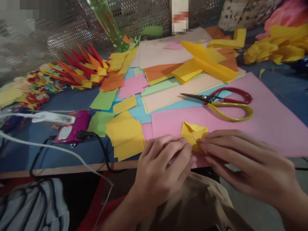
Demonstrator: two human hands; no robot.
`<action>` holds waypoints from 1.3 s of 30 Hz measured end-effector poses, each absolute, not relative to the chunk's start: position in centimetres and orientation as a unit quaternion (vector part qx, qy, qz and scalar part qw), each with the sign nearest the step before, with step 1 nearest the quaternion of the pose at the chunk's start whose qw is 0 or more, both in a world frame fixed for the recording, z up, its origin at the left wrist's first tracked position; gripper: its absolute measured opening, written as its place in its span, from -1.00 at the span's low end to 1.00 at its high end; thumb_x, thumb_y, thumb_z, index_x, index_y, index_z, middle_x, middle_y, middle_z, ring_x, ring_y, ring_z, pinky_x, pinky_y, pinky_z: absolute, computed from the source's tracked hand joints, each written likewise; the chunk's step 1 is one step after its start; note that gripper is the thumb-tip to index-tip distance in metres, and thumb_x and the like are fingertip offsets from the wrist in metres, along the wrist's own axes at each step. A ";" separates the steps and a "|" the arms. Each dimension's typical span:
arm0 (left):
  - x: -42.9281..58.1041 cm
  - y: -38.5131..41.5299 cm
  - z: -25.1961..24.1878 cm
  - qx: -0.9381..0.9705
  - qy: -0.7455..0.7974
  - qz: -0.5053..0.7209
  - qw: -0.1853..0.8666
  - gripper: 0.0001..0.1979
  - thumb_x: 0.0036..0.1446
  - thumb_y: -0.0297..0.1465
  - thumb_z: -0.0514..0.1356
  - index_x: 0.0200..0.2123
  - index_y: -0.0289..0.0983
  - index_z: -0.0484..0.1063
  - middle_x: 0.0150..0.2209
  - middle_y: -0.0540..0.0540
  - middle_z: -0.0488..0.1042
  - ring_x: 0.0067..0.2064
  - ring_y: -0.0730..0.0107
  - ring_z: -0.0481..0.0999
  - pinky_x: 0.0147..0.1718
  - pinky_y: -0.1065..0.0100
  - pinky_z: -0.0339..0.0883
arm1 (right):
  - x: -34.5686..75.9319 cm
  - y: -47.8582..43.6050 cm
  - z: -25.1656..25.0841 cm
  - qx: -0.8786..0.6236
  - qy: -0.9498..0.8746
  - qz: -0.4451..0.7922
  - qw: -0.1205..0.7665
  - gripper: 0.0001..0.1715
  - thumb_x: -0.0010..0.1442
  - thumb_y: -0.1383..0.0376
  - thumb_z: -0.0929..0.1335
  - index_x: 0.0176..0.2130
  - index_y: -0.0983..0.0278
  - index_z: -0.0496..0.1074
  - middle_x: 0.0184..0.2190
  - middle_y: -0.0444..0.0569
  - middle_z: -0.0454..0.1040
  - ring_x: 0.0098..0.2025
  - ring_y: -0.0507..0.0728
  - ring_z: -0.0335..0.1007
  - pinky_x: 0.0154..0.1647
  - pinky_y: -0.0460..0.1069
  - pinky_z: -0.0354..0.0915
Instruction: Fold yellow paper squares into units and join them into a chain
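Between my hands is a small piece of folded yellow paper (193, 135), its top corners folded inward toward the middle. My left hand (165, 163) has curled fingers gripping the paper's left edge. At the right edge, my right hand (247, 163) pinches the paper with thumb below and fingers on top. The folded paper is over the front edge of a large pink sheet (269, 125). Just beyond it, scissors (216, 100) with one red and one yellow handle lie on the pink sheet, blades pointing left. My fingertips partly hide the lower part of the yellow paper.
Yellow paper squares (127, 138) lie left of my hands, near a purple power adapter (72, 128) with cables. Behind are stacked coloured strips (168, 93), pointed red and orange folded pieces (84, 65), a green bottle (108, 22) and yellow paper pieces (274, 46) at the far right.
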State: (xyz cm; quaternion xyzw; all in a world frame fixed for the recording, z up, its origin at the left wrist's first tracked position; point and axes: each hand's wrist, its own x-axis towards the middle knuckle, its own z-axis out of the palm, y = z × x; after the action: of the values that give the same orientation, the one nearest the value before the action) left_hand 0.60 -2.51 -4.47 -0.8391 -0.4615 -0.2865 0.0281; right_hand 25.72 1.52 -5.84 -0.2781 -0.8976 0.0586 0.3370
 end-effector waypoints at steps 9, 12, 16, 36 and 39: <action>1.1 -1.2 -2.9 -0.842 -0.480 -0.240 -0.052 -0.73 0.57 -0.39 0.18 0.24 -0.17 0.52 0.02 -0.09 0.64 0.03 0.21 0.57 0.01 0.16 0.46 | 24.9 2.1 -5.1 -0.275 -0.883 0.089 0.370 -0.64 0.38 0.49 0.43 0.13 0.29 0.49 0.06 0.05 0.60 0.10 0.13 0.56 0.11 0.02 0.57; 0.8 -0.7 -2.4 -0.846 -0.472 -0.239 -0.071 -0.79 0.57 -0.38 0.18 0.16 -0.17 0.55 -0.03 -0.06 0.61 0.00 0.23 0.56 -0.03 0.19 0.46 | 25.0 2.4 -4.7 -0.271 -0.887 0.105 0.359 -0.65 0.41 0.49 0.40 0.15 0.26 0.49 0.09 0.03 0.60 0.11 0.09 0.58 0.12 -0.03 0.55; 0.6 0.4 -1.8 -0.837 -0.473 -0.260 -0.085 -0.79 0.57 -0.41 0.17 0.17 -0.19 0.52 0.01 -0.09 0.58 0.03 0.24 0.54 0.04 0.18 0.48 | 25.1 2.8 -4.2 -0.274 -0.894 0.130 0.329 -0.69 0.47 0.44 0.36 0.14 0.23 0.49 0.08 -0.01 0.61 0.05 0.06 0.61 0.05 -0.08 0.55; 0.7 1.6 -2.5 -0.841 -0.467 -0.209 -0.177 -0.79 0.54 -0.53 0.14 0.11 -0.23 0.48 0.01 -0.06 0.55 0.01 0.21 0.50 -0.05 0.19 0.47 | 25.7 2.8 -3.3 -0.276 -0.915 0.060 0.287 -0.70 0.46 0.52 0.27 -0.01 0.26 0.53 0.03 -0.06 0.57 0.10 0.07 0.43 0.13 -0.05 0.42; 0.8 1.4 -2.4 -0.844 -0.470 -0.186 -0.179 -0.72 0.52 -0.56 0.15 0.19 -0.23 0.46 0.04 -0.07 0.53 0.02 0.19 0.50 0.00 0.16 0.48 | 25.1 2.3 -3.4 -0.280 -0.915 0.069 0.283 -0.67 0.44 0.52 0.27 0.03 0.29 0.53 0.05 -0.06 0.57 0.15 0.08 0.42 0.23 -0.04 0.39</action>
State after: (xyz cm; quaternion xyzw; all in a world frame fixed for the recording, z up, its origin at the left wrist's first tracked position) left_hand 0.75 1.38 -2.37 -0.8442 -0.4697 -0.1858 -0.1793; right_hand 25.10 2.34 -3.36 -0.2795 -0.9149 0.0686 0.2831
